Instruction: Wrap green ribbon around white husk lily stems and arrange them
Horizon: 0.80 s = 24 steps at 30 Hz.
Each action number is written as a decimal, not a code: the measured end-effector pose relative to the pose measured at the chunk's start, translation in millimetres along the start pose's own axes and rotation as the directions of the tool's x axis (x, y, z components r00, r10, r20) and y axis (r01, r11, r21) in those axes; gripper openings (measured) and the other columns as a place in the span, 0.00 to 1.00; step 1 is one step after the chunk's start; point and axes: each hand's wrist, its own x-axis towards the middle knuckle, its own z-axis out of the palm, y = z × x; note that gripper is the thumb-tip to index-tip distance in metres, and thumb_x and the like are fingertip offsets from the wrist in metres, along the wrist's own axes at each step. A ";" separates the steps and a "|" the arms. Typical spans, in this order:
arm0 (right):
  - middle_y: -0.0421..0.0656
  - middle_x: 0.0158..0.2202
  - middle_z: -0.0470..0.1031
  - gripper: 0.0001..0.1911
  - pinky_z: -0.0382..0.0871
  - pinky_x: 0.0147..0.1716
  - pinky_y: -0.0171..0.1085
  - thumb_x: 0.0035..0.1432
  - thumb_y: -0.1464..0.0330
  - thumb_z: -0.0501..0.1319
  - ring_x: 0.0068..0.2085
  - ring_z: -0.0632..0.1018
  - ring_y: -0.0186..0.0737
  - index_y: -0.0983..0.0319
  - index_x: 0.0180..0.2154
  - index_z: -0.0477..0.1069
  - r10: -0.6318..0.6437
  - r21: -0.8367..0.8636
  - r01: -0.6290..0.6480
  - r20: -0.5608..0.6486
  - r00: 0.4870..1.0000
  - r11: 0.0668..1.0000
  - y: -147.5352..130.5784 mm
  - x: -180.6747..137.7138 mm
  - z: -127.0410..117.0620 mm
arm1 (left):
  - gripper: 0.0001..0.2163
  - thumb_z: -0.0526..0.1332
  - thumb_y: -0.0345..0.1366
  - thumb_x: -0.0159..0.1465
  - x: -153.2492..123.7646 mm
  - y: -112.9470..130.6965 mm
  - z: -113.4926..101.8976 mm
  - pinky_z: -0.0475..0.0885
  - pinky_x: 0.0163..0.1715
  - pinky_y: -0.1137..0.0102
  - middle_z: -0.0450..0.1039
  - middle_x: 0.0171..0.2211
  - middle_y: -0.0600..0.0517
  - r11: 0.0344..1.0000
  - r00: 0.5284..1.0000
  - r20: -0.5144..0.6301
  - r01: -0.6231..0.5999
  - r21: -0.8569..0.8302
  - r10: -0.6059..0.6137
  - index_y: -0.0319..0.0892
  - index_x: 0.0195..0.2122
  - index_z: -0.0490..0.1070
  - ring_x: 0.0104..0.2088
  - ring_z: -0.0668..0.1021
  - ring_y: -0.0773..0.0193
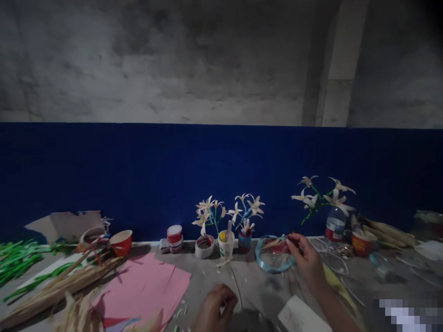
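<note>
The right hand (309, 263) has its fingertips pinched together beside a blue ring (273, 268); whether they grip it, I cannot tell. The left hand (215, 305) has curled fingers low over the surface (254, 288), any contents hidden. Left of those fingers lies pink paper (147, 286); beyond them stands a white cup (225, 250).

A mottled, unpainted grey wall (207, 60) fills the upper view, with a paler, straight-edged pillar (342, 69) rising toward the right. Below it, a flat dark-blue partition (155, 180) spans the full width behind a grey worktable (204, 272). The light is dim, and the top right corner sinks into near-black.
</note>
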 end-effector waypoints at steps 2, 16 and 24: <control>0.40 0.31 0.78 0.15 0.74 0.34 0.40 0.58 0.57 0.63 0.31 0.79 0.39 0.62 0.38 0.71 0.004 -0.013 -0.004 -0.007 1.000 1.000 12.1 7.4 -0.8 | 0.09 0.58 0.33 0.61 2.2 -3.4 1.3 0.69 0.28 0.71 0.76 0.26 0.49 0.999 0.999 -0.023 0.040 -0.004 -0.040 0.42 0.25 0.75 0.28 0.77 0.61; 0.40 0.37 0.77 0.09 0.76 0.36 0.41 0.63 0.64 0.61 0.35 0.79 0.37 0.63 0.42 0.72 0.074 0.214 -0.091 0.089 0.993 0.972 32.2 60.7 40.1 | 0.13 0.57 0.38 0.62 50.3 -53.5 6.4 0.75 0.37 0.68 0.76 0.46 0.41 0.962 0.910 -0.320 0.221 -0.159 -0.262 0.39 0.45 0.71 0.45 0.78 0.54; 0.42 0.41 0.76 0.11 0.76 0.34 0.40 0.64 0.65 0.61 0.35 0.78 0.37 0.63 0.46 0.71 0.108 0.414 -0.182 0.195 0.975 0.892 59.5 74.0 121.3 | 0.21 0.64 0.34 0.60 102.3 -107.7 34.7 0.69 0.53 0.53 0.68 0.57 0.41 0.948 0.821 -0.479 0.233 -0.215 -0.311 0.39 0.54 0.66 0.57 0.71 0.48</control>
